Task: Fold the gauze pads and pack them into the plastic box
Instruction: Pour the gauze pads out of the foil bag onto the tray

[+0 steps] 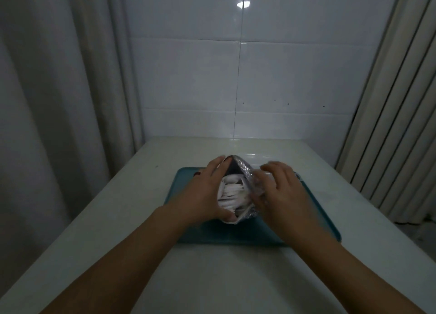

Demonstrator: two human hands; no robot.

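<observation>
My hands (203,191) (280,195) flank the box (236,191), so only its open top between them gives a way in. Beyond my fingertips lies bare table (188,148) up to the wall (236,78). Curtains (59,89) hem both sides.
</observation>
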